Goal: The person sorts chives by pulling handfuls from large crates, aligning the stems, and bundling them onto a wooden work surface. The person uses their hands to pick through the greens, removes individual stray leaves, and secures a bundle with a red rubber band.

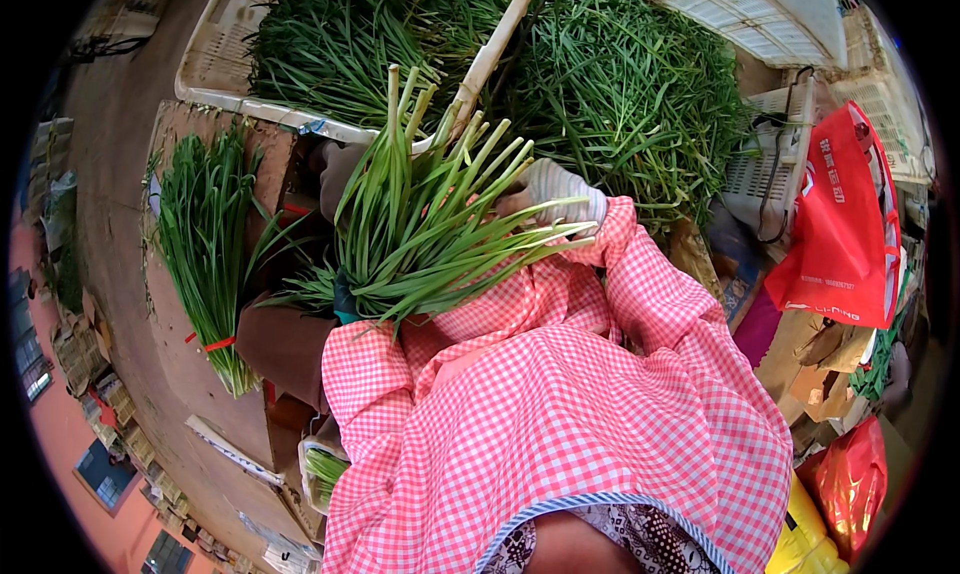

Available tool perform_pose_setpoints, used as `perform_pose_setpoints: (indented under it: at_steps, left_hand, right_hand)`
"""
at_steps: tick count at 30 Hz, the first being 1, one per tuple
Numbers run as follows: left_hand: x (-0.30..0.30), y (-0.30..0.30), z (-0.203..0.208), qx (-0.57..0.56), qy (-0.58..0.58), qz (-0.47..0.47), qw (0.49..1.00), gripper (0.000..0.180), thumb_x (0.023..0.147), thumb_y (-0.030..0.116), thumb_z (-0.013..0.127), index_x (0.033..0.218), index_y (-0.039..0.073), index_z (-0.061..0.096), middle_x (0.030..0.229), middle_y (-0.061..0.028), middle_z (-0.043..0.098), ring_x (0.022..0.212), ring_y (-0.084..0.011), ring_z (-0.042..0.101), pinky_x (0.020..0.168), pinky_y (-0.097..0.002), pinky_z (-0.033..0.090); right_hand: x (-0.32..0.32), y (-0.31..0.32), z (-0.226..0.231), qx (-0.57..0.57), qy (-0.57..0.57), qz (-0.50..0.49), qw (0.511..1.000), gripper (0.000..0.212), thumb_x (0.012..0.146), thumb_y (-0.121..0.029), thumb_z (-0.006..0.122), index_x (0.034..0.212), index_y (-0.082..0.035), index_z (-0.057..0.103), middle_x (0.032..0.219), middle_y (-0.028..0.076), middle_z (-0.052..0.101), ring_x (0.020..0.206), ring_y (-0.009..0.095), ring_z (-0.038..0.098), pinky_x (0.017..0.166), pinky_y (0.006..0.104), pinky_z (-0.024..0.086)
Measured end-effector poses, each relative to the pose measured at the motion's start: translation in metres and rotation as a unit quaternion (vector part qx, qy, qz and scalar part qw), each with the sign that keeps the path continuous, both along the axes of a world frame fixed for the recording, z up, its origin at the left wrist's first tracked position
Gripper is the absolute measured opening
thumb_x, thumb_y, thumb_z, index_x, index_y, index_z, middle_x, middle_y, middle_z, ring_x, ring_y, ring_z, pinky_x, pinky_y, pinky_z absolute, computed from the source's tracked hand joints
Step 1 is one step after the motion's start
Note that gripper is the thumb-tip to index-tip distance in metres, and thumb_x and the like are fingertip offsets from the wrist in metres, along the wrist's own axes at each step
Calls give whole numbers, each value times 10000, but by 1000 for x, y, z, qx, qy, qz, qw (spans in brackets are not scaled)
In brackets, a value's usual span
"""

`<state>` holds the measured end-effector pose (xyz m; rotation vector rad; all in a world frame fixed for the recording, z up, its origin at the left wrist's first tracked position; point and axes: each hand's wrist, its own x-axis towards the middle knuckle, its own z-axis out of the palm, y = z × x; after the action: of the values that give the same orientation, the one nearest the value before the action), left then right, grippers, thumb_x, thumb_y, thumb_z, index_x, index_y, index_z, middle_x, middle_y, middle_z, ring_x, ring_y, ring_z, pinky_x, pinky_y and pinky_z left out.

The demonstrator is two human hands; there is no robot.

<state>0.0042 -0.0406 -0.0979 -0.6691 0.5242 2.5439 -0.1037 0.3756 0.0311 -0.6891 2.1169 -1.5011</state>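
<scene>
And here it is, front and center: a loose bunch of greens (425, 224) over the person's lap, between the two hands, long axis slanting away and to the right, pale cut ends fanned at the far side, leafy tips drooping near-left. The right hand (563, 189), in a pale striped glove, is up against the bunch's right side, much nearer those pale ends; from its grip the main body lies directly left. Its fingers run in behind the stalks, so how tightly they close, I can't tell. Over to the left hand (344, 299), all but buried beneath the leaves at the lower left, only a teal patch showing: grasping or slack, no telling. Off to the left lies a second bunch (205, 244), cinched by a red band (219, 344), on the brown surface (245, 419); beyond, a white crate (215, 66) brims with more.
</scene>
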Motion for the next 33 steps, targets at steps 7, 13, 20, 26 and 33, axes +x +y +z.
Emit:
perform_pose_setpoints:
  at_steps: [7,13,20,26,33]
  left_hand:
    - [7,-2,-6,-7,-14,20,1000,448,908,371,432,1197,54,558,1169,-180,588,1006,-367,592,906,-532,466]
    - [8,-3,-7,-20,-9,34,999,454,904,379,434,1198,56,559,1170,-181,587,1008,-368,591,906,-535,465]
    - [9,3,-2,-24,-5,41,999,461,899,387,437,1198,58,560,1170,-181,587,1010,-370,589,907,-537,463]
    - [4,6,2,-30,0,38,999,467,895,394,439,1198,59,560,1171,-181,587,1011,-372,588,908,-539,462]
    - [3,14,5,-4,-19,23,1000,491,879,423,449,1197,66,563,1168,-179,589,1014,-378,585,910,-546,457]
  right_hand:
    - [14,10,15,75,185,-23,980,266,732,-129,678,997,-112,678,898,84,671,746,191,645,669,283,506]
    - [35,62,23,87,-244,-397,881,182,782,-219,620,849,-68,697,700,37,662,563,109,590,535,241,465]
    - [70,88,57,69,-239,-289,925,368,811,-299,562,1039,-28,664,791,41,682,581,83,583,519,228,462]
    - [72,21,39,-188,-244,-273,911,325,785,-158,620,1069,-4,652,842,52,673,658,84,565,630,212,471]
    - [67,14,55,-121,-281,-341,889,207,763,-66,599,922,38,683,854,80,687,784,120,623,737,232,495]
